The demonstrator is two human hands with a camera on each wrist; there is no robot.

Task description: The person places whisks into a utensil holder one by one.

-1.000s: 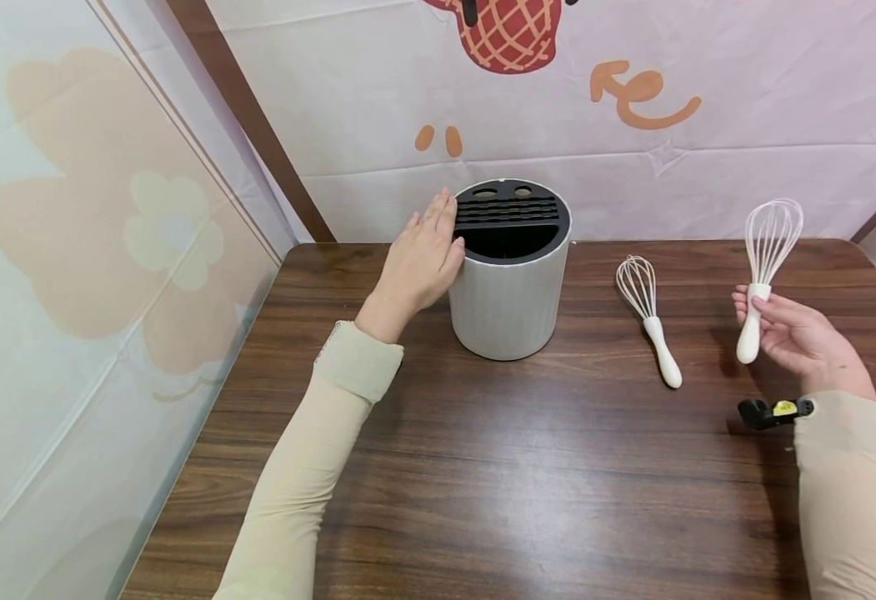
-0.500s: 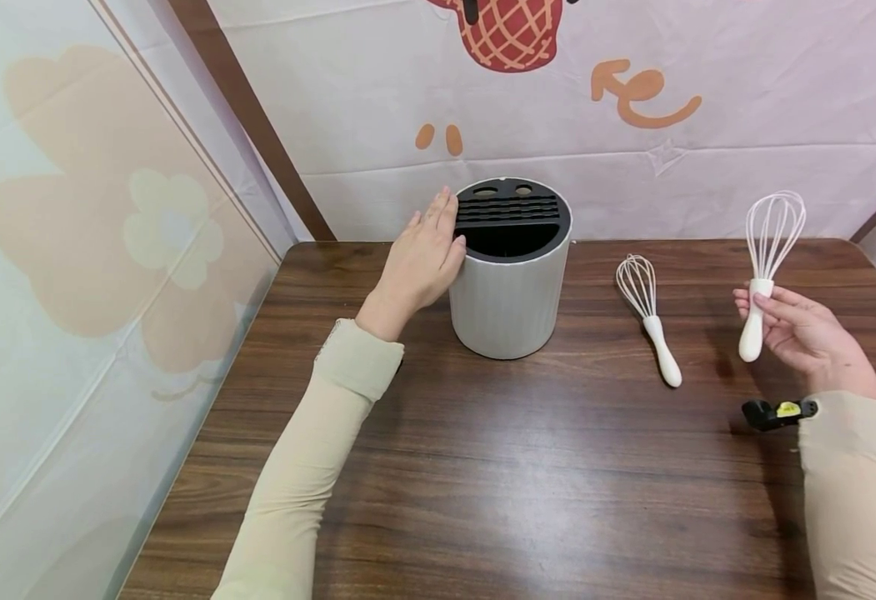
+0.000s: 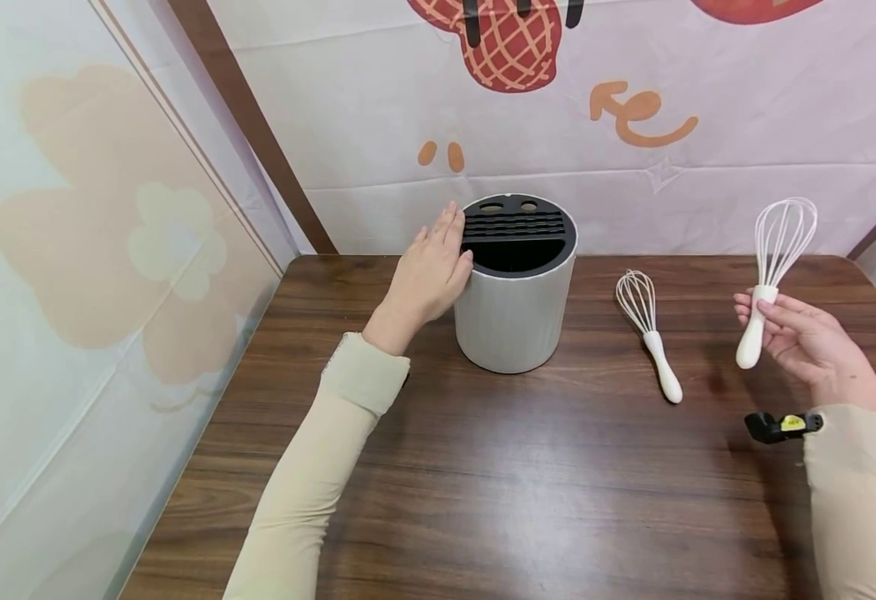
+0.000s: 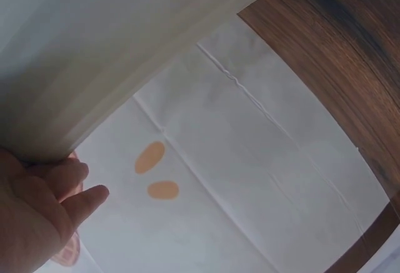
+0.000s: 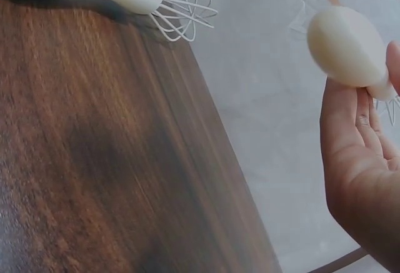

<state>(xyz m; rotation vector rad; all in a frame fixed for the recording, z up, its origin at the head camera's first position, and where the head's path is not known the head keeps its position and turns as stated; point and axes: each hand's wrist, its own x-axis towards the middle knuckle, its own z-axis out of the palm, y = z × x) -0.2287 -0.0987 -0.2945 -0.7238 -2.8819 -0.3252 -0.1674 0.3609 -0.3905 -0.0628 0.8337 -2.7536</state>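
Note:
My left hand (image 3: 428, 271) lies with straight fingers against the left side of a light grey ribbed utensil holder (image 3: 511, 325), fingertips at its rim. A black insert (image 3: 514, 241) with slots, two round holes and a wide half-moon opening tops the holder. At the right, my right hand (image 3: 808, 342) pinches a white whisk (image 3: 757, 329) by its handle, above the table, wires pointing up. In the right wrist view the handle's rounded end (image 5: 347, 45) faces the camera. Another white whisk (image 3: 663, 365) lies on the table between the holder and my right hand.
The brown wood-grain table (image 3: 528, 467) runs back to a printed cloth backdrop (image 3: 377, 100). A pale cloth panel (image 3: 70, 400) with a flower stands along the left edge. A black device (image 3: 781, 426) sits at my right wrist.
The head view has tilted slightly up, so everything on the table sits lower in it. My right hand has moved the whisk a little up and right. My left hand stays on the holder.

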